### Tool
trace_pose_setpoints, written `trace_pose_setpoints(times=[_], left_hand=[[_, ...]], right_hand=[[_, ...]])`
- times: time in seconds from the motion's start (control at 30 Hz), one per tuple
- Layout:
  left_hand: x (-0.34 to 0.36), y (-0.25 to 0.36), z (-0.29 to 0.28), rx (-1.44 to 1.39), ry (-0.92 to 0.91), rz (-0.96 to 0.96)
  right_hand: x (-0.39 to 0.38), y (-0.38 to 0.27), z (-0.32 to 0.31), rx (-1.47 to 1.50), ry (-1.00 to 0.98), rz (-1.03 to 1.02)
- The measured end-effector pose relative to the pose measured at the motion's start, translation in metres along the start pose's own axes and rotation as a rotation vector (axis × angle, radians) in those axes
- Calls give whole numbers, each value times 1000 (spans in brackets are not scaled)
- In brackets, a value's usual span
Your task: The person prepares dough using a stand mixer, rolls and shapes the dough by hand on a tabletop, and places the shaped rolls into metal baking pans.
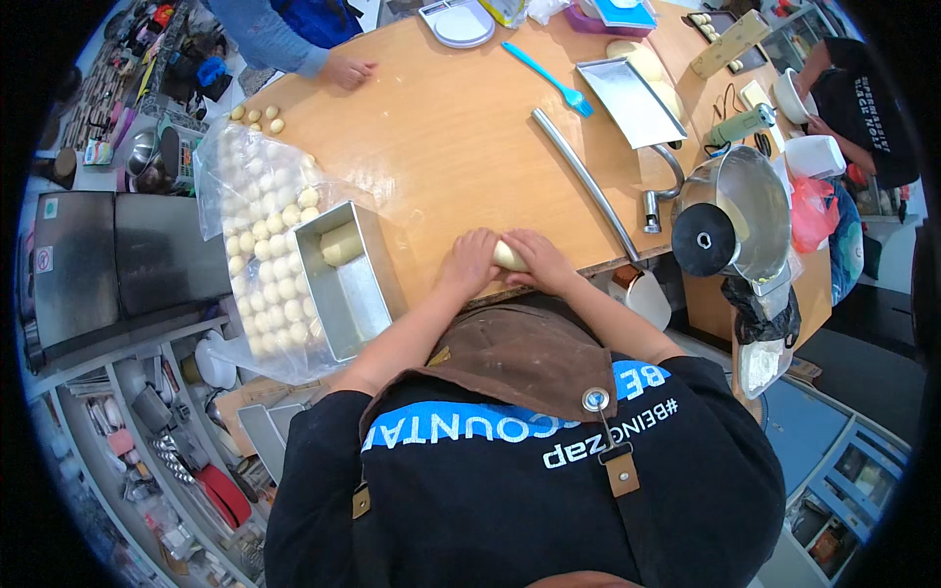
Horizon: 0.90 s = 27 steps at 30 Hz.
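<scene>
At the near edge of the table, my left hand (472, 260) and my right hand (538, 261) are closed round a smooth, pale piece of dough (509, 257). Part of it shows between them; the rest is hidden under my fingers. Left of my left forearm stands a deep metal loaf tin (368, 230). A rolled piece of dough (341, 245) lies at its far end, and the tin's near part has a bare bottom. Beside the tin, many small dough balls (257, 227) sit in rows, mostly under clear plastic sheeting (211, 186).
A steel rod (586, 181), a blue brush (549, 78) and a metal tray (632, 98) lie to the right. Beyond them are a dough hook (667, 181) and a large steel bowl (769, 211). Another person's hand (348, 71) rests at the far edge; a second person (867, 108) holds a white bowl.
</scene>
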State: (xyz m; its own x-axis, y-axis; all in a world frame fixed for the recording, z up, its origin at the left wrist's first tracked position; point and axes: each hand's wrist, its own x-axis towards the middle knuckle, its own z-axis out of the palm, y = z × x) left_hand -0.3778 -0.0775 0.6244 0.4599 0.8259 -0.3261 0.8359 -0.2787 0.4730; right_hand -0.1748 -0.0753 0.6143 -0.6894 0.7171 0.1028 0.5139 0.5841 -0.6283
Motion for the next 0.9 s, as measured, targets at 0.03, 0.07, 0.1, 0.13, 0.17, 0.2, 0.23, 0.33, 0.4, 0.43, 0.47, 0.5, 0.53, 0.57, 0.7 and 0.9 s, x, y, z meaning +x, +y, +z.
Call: trace_pose_setpoints(times=[0.03,0.07,0.1,0.13,0.17,0.2,0.23,0.33,0.4,0.43,0.47,0.5,0.53,0.57,0.7,0.9], left_hand=[[-10,8,3,2,-3,4],[-23,17,8,83,131,61],[-30,22,9,163,265,119],[-32,26,6,205,302,50],[-31,26,0,203,300,52],[-27,22,-9,165,362,59],[-21,17,-20,129,426,66],[-4,-13,-23,18,260,159],[-3,-19,-14,30,140,199],[-1,-7,-19,-31,-36,118],[-3,4,-25,-86,-213,33],[-7,14,-32,-81,-215,43],[-17,21,-37,-84,-134,52],[-22,24,-41,-92,-52,55],[-26,-4,-10,-15,395,228],[-29,2,2,75,194,226]], right_hand=[[-9,-2,-2,0,3,4],[-17,-5,-5,-182,40,-44],[-23,-7,-8,-363,75,-91],[-24,-7,-12,-363,74,-89],[-22,-5,-17,-291,258,-51],[-20,-2,-22,-218,442,-11],[-15,-4,-29,-219,443,-10],[-1,-13,-40,-9,161,208],[6,-14,-29,-80,-125,140],[1,-7,-20,-88,-119,150],[-5,-6,-10,-80,-113,119],[-13,-4,-1,-72,-108,88],[-20,-9,-3,-9,-37,90],[-25,-13,-6,-7,-41,87],[-30,-14,-18,-156,286,26],[-14,-18,-2,-154,-65,88]])
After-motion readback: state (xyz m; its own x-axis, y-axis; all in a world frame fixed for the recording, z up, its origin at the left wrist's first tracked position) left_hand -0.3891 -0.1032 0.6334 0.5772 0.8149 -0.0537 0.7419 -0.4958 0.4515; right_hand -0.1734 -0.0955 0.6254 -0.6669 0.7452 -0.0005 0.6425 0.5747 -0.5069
